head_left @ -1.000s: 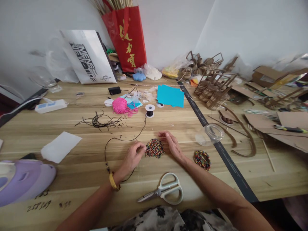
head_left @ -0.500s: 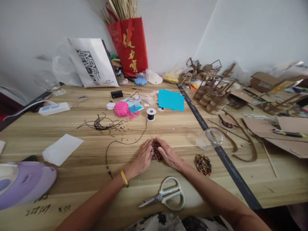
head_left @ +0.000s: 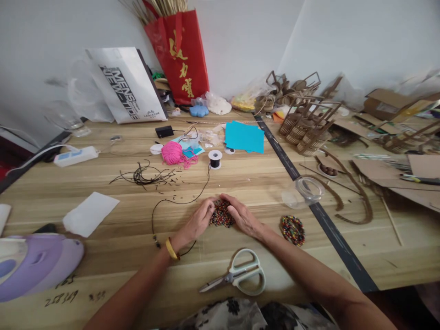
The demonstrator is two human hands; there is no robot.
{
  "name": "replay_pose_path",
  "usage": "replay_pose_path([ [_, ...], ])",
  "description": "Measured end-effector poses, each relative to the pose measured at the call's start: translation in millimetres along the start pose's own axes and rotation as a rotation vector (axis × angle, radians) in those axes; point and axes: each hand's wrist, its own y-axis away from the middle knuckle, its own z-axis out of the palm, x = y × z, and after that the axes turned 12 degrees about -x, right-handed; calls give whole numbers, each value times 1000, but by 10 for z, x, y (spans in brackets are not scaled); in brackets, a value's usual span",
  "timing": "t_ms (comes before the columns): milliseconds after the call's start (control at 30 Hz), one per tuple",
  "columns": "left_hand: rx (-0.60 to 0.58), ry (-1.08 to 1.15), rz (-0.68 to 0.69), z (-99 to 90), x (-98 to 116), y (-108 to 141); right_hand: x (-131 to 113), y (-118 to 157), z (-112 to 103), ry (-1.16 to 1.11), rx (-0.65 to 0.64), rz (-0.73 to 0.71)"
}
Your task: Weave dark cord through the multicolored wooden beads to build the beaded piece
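A pile of small multicoloured beads (head_left: 222,215) lies on the wooden table between my two hands. My left hand (head_left: 196,224) rests along the pile's left side, its fingers curved toward the beads but holding nothing. Cupped around the right side is my right hand (head_left: 243,217), fingers stretched out and touching the beads. A black cord (head_left: 178,201) runs from a white spool (head_left: 215,159) around to the left of my left hand, with a few beads on it near its lower bend. Scissors (head_left: 237,277) with pale green handles lie closer to me.
A beaded bracelet bundle (head_left: 292,230) and a clear round container (head_left: 305,191) lie to the right. Black cord scraps (head_left: 144,175) and pink yarn (head_left: 172,152) are farther back. A purple and white appliance (head_left: 44,266) stands at left; small woven baskets (head_left: 307,128) stand at back right.
My left hand has shifted left, away from my right hand. The bead pile between them shows wider, and more cord is visible beside my left wrist.
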Motion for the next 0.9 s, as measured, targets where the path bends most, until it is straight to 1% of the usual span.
replay_pose_path([
  [100, 58, 65, -55, -89, 28, 25, -8, -1, -46, -72, 46, 35],
  [233, 162, 166, -89, -157, 55, 102, -14, -1, -127, -87, 156, 42],
  [367, 332, 342, -92, -91, 49, 169, -39, -10, -189, -3, 249, -54],
  [433, 384, 444, -91, -26, 33, 179, -73, -13, -185, 69, 276, -120],
  [500, 396, 542, -98, 31, 15, 177, -116, -10, -147, 134, 248, -180],
  [567, 381, 632, -111, 63, -4, 172, -159, -4, -81, 184, 178, -230],
  [667, 349, 714, -127, 63, -32, 173, -200, 4, 37, 262, 77, -309],
  [800, 317, 727, -154, 33, -62, 181, -194, 4, 145, 375, -44, -359],
  [900, 280, 701, -167, 18, -65, 177, -165, -1, 176, 442, -82, -345],
])
